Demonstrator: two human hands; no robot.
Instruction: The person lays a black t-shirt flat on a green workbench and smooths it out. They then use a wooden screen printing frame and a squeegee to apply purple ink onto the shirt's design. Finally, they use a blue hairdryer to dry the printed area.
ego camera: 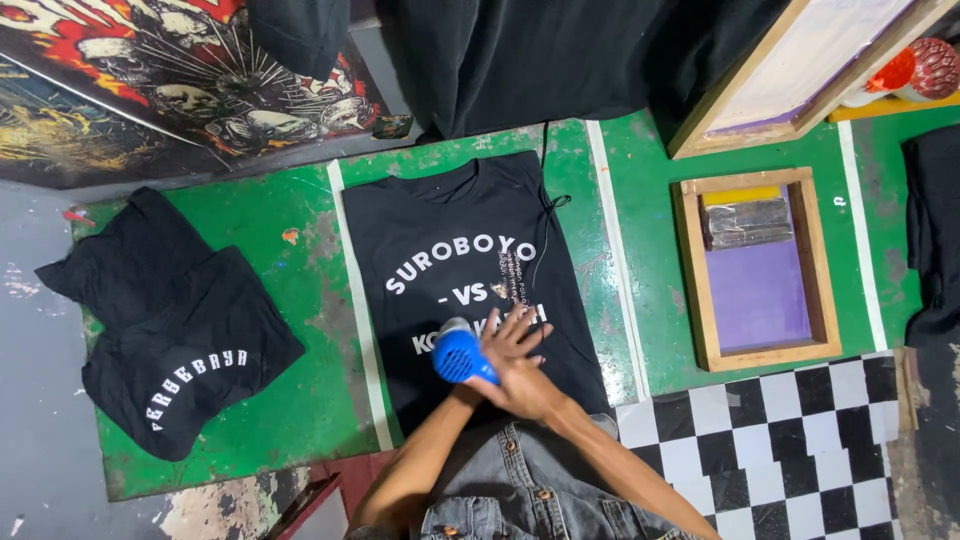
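Green table [300, 400] bears wooden frame [757, 268] holding purple mesh, squeegee [748, 222].

A black printed T-shirt [465, 270] lay at the green table's [300, 400] middle, folded black shirts [170, 320] toward its left edge, a wooden-framed purple screen [757, 268] toward its right.

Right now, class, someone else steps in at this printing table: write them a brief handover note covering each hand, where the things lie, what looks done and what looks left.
Left hand: grips a blue heat blower, nozzle aimed at the lower white lettering.
Right hand: open, fingers spread flat on the black T-shirt, which lies face up on the green table.
Done: the shirt carries its white print.
Left: drying seems under way on the bottom line.
Nearby: folded printed shirts on the left, wooden screen frame with squeegee on the right.
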